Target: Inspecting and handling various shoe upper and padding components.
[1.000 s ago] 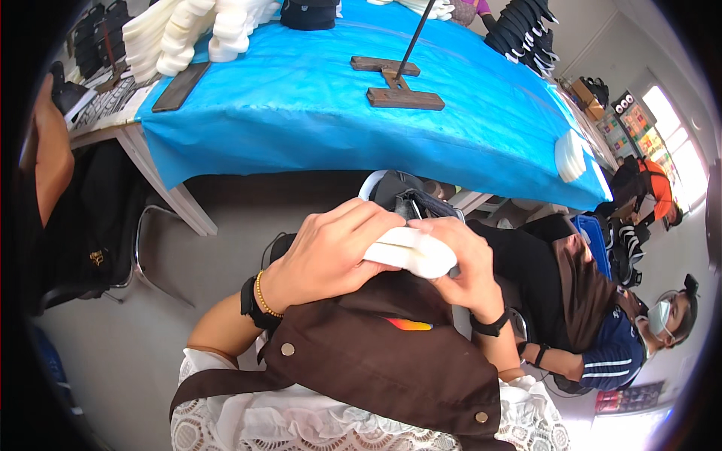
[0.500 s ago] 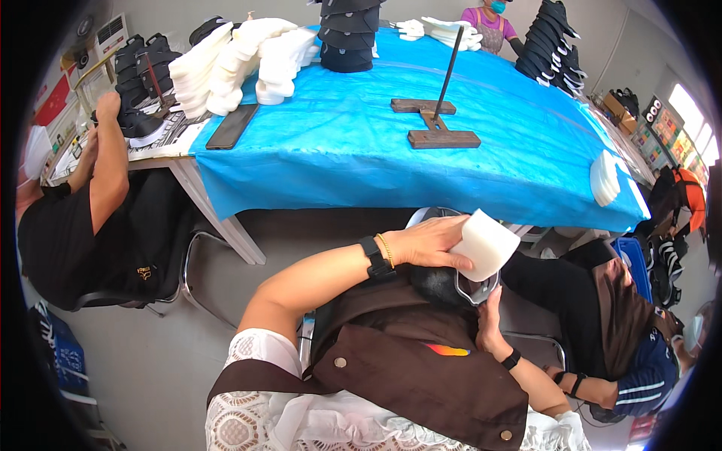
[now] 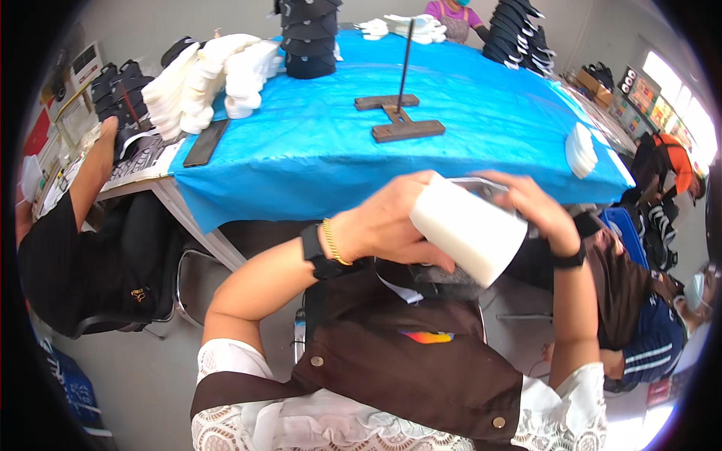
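My left hand [image 3: 387, 225] is closed on a thick, curved white foam piece [image 3: 472, 233], fingers behind it and thumb at its lower edge. Beneath and behind the foam is a black piece with a pale strap [image 3: 402, 289], mostly hidden, so its kind is unclear. My right hand [image 3: 538, 210], partly blurred, curls over the far edge of these pieces at a greyish rim [image 3: 481, 183]. Both hands are above my lap, in front of the table edge.
A blue-covered table [image 3: 301, 139] bears a dark stand with an upright rod [image 3: 406, 120], a dark flat slab [image 3: 205, 143], white foam stacks [image 3: 203, 83], another white stack [image 3: 580, 150] and black stacks [image 3: 308, 41]. Co-workers sit left [image 3: 49, 263] and right [image 3: 650, 338]; another is across the table.
My right hand has risen from below the black piece to its far right side. The foam has tilted, its lower end swinging right and toward me. The head view has shifted slightly.
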`<state>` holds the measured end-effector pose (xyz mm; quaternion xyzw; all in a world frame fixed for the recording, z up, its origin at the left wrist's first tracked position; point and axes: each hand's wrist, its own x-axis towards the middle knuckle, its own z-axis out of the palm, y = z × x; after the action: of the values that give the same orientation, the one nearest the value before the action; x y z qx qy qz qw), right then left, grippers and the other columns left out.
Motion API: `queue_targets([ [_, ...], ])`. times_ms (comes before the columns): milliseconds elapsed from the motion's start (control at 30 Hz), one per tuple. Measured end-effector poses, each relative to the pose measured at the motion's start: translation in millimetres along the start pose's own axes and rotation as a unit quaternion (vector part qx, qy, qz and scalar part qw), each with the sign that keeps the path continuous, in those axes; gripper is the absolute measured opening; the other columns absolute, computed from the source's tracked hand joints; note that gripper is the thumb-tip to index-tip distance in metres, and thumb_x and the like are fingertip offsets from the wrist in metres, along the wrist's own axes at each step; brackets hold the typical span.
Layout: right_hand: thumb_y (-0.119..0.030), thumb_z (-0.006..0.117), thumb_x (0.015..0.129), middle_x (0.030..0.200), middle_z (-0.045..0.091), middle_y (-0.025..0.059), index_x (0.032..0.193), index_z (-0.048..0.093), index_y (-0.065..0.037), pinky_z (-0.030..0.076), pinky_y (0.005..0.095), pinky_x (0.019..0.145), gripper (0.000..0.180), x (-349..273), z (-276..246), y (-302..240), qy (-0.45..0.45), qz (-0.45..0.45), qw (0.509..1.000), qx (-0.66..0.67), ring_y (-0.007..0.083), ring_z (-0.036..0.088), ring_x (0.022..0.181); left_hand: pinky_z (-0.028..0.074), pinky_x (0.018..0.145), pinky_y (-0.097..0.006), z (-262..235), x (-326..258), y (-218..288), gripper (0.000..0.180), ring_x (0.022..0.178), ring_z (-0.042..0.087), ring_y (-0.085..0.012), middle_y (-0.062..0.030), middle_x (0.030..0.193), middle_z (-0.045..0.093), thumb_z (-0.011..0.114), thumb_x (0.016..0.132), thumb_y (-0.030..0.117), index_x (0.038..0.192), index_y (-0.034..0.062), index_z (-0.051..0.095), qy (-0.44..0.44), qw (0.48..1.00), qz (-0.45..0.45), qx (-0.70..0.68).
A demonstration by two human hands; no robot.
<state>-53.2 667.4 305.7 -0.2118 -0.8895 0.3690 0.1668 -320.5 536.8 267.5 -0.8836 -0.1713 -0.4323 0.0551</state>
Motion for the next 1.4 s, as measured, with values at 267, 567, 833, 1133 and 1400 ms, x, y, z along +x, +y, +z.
queue_targets([
  [267, -0.055, 0.050, 0.091, 0.111, 0.072, 0.0187, 0.149, 0.051, -0.007, 0.050, 0.0408, 0.091, 0.076, 86, 53, -18, -0.221, -0.068, 0.968, -0.099, 0.0292, 0.067, 0.101, 0.051, 0.099, -0.046, 39, -117, 45, 0.057, 0.112, 0.067, -0.0310, -0.0144, 0.115, 0.072, 0.055, 0.103, 0.053, 0.119, -0.0002, 0.069, 0.372, 0.890, -0.260, -0.050],
  [567, -0.042, 0.058, 0.091, 0.142, 0.060, 0.0145, 0.141, 0.059, -0.003, 0.043, 0.0392, 0.109, 0.064, 83, 132, -2, -0.046, -0.051, 0.992, 0.108, 0.0261, 0.056, 0.130, 0.058, 0.076, -0.037, 28, -160, 92, 0.039, 0.079, 0.073, -0.0247, -0.0120, 0.089, 0.074, 0.075, 0.092, 0.029, 0.109, -0.0056, 0.068, 0.462, 0.813, -0.350, 0.050],
  [833, -0.044, 0.057, 0.101, 0.117, 0.073, 0.0124, 0.128, 0.067, -0.002, 0.050, 0.0355, 0.099, 0.051, 63, 145, -26, -0.055, -0.089, 0.986, 0.133, 0.0213, 0.067, 0.110, 0.049, 0.067, -0.035, 5, -148, 112, 0.047, 0.066, 0.067, -0.0259, -0.0096, 0.087, 0.074, 0.077, 0.061, 0.014, 0.106, 0.0050, 0.069, 0.220, 0.891, -0.345, 0.195],
  [1133, -0.037, 0.041, 0.107, 0.145, 0.059, 0.0193, 0.138, 0.060, 0.001, 0.032, 0.0431, 0.120, 0.053, 33, 176, -29, -0.025, -0.136, 0.987, 0.081, 0.0343, 0.050, 0.140, 0.042, 0.068, -0.035, -8, -138, 143, 0.041, 0.061, 0.063, -0.0214, -0.0033, 0.089, 0.078, 0.073, 0.059, 0.016, 0.100, 0.0116, 0.077, 0.149, 0.849, -0.450, 0.233],
  [1400, -0.066, 0.045, 0.099, 0.144, 0.060, 0.0179, 0.139, 0.060, -0.007, 0.039, 0.0486, 0.117, 0.073, 28, 176, -33, -0.008, -0.176, 0.984, 0.009, 0.0380, 0.047, 0.143, 0.042, 0.063, -0.032, 1, -137, 145, 0.045, 0.063, 0.066, -0.0189, -0.0027, 0.087, 0.077, 0.075, 0.059, 0.017, 0.103, 0.0113, 0.077, 0.168, 0.862, -0.420, 0.230],
])
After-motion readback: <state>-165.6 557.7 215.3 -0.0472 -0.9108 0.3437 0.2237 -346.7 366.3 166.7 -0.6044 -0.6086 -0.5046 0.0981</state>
